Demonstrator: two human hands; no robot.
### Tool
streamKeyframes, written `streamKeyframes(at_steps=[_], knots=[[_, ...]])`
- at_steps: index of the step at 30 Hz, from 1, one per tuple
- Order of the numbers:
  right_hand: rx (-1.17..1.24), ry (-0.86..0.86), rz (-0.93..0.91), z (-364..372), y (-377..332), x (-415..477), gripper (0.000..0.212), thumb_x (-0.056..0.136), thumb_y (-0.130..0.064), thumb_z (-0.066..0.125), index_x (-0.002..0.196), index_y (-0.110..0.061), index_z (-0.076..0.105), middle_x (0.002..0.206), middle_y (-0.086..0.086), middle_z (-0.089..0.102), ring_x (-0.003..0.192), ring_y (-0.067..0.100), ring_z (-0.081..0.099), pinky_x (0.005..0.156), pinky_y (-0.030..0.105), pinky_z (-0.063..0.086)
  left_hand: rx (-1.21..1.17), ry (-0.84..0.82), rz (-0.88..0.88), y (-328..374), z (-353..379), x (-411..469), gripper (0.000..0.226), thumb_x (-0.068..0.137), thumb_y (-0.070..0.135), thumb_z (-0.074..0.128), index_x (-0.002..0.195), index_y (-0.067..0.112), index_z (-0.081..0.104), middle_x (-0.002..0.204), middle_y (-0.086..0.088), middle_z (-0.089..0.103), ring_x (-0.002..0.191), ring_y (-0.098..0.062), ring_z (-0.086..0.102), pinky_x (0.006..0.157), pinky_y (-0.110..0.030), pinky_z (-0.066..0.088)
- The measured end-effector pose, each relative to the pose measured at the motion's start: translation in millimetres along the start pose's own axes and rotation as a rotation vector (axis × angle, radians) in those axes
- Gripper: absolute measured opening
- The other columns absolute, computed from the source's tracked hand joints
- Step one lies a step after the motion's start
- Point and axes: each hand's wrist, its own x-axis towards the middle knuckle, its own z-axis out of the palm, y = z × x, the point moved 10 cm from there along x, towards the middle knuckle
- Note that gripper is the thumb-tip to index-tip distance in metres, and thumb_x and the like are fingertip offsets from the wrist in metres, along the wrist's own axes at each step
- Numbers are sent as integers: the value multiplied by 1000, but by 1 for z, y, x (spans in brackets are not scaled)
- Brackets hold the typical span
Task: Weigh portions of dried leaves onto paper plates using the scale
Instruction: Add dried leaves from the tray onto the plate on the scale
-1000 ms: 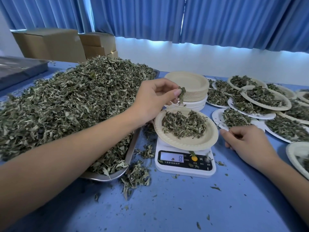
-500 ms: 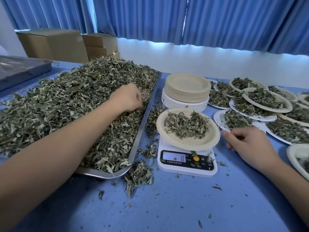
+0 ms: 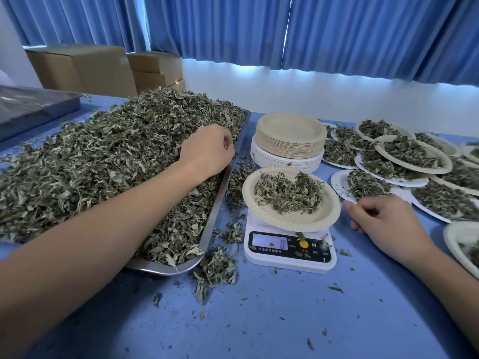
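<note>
Tan paper plate with dried leaves atop white scale, display 8.

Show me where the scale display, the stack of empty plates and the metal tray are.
scale display (image 3: 270,241): head view, on the lit screen.
stack of empty plates (image 3: 290,128): head view, centre of the top plate.
metal tray (image 3: 160,270): head view, bare steel of the near rim.

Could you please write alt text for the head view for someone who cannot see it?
A person's curled left hand rests on a heap of dried leaves on a metal tray, beside a paper plate of leaves on a white scale reading 8. The right hand rests on the blue table near filled plates.
</note>
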Motion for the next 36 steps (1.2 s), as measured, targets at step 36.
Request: streamKeyframes(at_steps=[36], knots=[[15, -16, -5, 2, 0, 0, 45, 100, -38, 62, 56, -25, 65, 49, 3, 60, 48, 28, 55, 50, 25, 40, -402, -400, 430, 78, 38, -38, 17, 76, 40, 86, 84, 26, 80, 113, 15, 59, 114, -4, 52, 106, -37, 40]])
